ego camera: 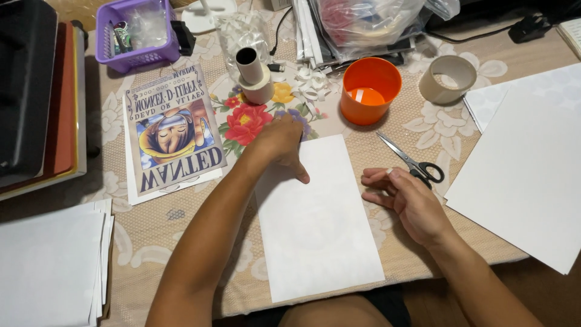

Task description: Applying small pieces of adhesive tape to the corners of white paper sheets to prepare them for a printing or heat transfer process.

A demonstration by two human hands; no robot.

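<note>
White sheet lies flat on the floral tablecloth, directly in front of the person; everything below is placed relative to it. Left hand presses its upper-left corner, fingers curled down, index tip on the paper, gripping nothing. Right hand rests just right of the sheet's right edge, fingers loosely half-curled, holding nothing that shows. To press it well: keep the corner pinned and slide flat fingers along the edge so the sheet does not skew. Scissors lie closed just right of it, beside the right hand. Orange cup above-right holds a pale scrap at the bottom. Purple basket far upper-left holds small items and clear plastic, unclear what. Poster lies left of it.
</note>
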